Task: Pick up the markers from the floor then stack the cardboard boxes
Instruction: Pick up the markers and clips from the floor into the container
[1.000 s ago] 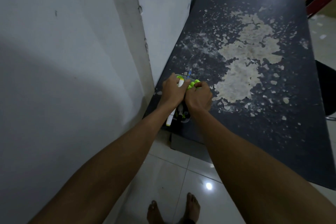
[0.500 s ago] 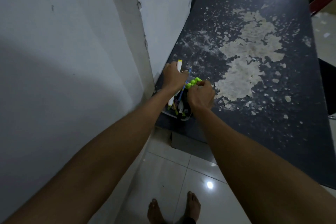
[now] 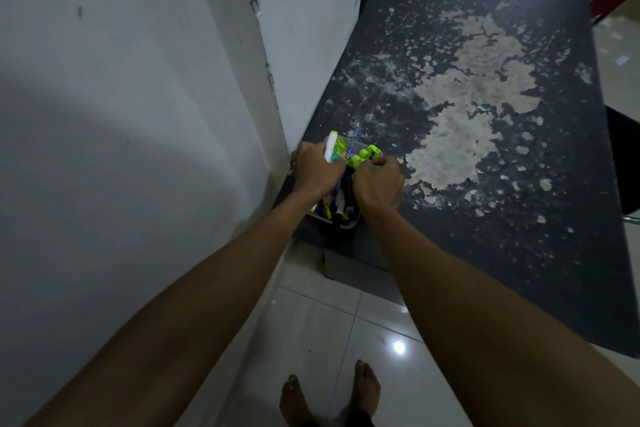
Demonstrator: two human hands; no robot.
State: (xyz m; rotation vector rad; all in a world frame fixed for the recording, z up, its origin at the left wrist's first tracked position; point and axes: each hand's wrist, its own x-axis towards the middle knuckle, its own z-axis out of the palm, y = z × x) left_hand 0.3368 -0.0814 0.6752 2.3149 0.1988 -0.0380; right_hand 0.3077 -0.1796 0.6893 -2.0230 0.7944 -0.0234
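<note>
White plaster covers the wall [image 3: 121,114] on the left, matt and slightly pitted, and it meets the table edge at a corner.

1. The left hand [image 3: 315,170] is curled around a white marker [image 3: 330,146], a smooth cylindrical barrel with a yellow cap pointing up and away. The barrel is angled down toward the container, probably so it can drop in lengthwise.
2. The clear plastic container [image 3: 346,224] sits on the near left corner of the table, just beside the wall. It is thin-walled and translucent, and it holds several markers and pens lying on end.
3. The green-capped markers [image 3: 363,156], with dark barrels and glossy lime caps, are bundled together, presumably so they can be placed in one movement.
4. The right hand [image 3: 379,182] clamps that bundle from above. Both hands are close together over the container.
5. The floor [image 3: 415,374] is glossy pale tile. No markers are visible on it.
6. The table [image 3: 485,236] has a dark laminate top with large flaked patches [image 3: 460,135] that expose rough beige board.

No cardboard boxes can be identified with certainty.
</note>
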